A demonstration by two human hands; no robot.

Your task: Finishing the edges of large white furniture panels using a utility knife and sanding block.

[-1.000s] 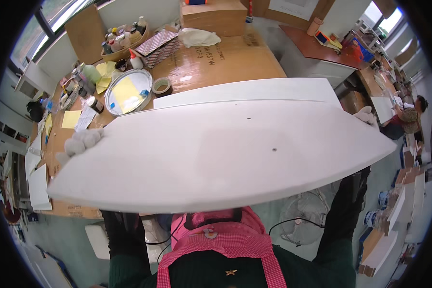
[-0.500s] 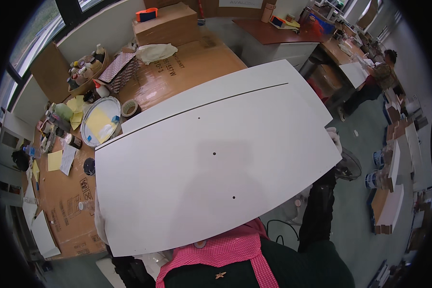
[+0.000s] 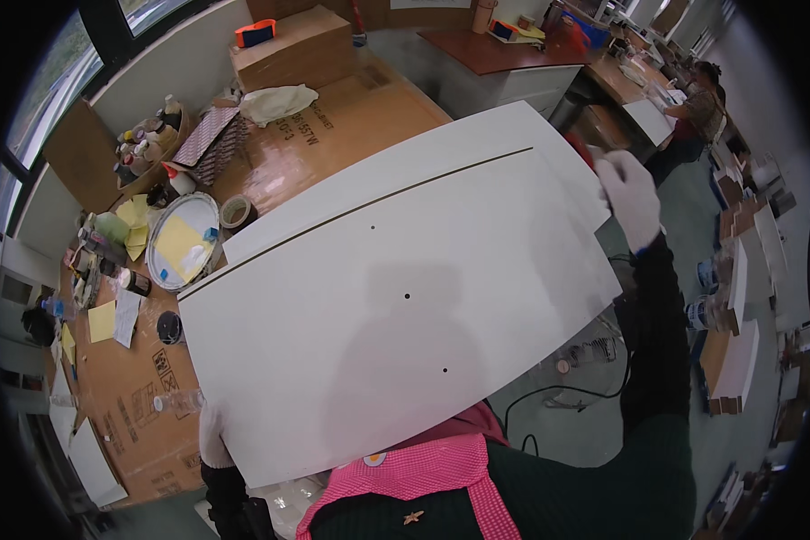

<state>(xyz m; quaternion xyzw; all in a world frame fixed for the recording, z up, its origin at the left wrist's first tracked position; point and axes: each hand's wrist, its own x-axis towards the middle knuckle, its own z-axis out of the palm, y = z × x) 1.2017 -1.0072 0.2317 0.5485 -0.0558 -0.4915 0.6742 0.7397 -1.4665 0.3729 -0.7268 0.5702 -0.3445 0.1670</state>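
Note:
A large white panel (image 3: pixel 315 360) with curved long edges spans the view before me, with a dark slot line along its far part and 3 small dark holes. My left hand (image 3: pixel 214 436), in a white glove, grips its near left edge; the fingers are partly hidden by the panel. Past the panel's right end, my right hand (image 3: pixel 632 198), also white-gloved, is raised with its fingers curled. Motion blurs those fingertips, and what they hold, if anything, cannot be made out.
Beyond the panel lies a cardboard-covered table (image 3: pixel 369 103) with a box (image 3: pixel 292 49) at its back. At left are a round white lid (image 3: pixel 159 256), a tape roll (image 3: pixel 237 212), a basket of bottles (image 3: pixel 175 135) and a clear bottle (image 3: pixel 178 402). Another person (image 3: pixel 693 117) works far right.
My right hand has left the panel's right edge and risen outward. My left hand now shows more at the left edge. The panel has shifted slightly leftward in view.

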